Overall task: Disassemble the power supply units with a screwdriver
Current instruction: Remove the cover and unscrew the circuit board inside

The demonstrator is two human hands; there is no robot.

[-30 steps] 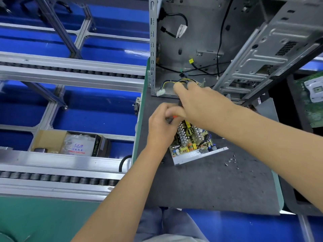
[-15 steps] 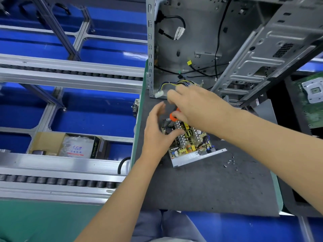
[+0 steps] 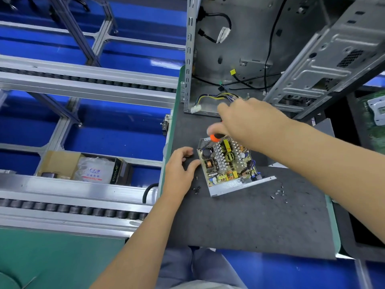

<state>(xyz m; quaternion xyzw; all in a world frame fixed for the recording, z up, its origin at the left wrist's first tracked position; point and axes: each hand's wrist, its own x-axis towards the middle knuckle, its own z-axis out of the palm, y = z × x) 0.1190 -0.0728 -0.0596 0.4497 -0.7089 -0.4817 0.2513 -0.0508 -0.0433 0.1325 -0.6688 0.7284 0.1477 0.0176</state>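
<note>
Power supply [image 3: 227, 165] — opened, on desk [image 3: 250, 222]. Right hand [image 3: 248, 122] grasps screwdriver [image 3: 215, 138] at its top corner; left hand [image 3: 179, 163] released beside it. Risk — unbraced unit shifts, tip slips; loose screws [image 3: 278, 193] roll away.

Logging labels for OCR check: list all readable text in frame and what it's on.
"PRIME": black box in the cardboard carton.
"TTS": white bag beside it; the red print below is too blurred to read.
Circuit board and green board markings: too small to read.
</note>
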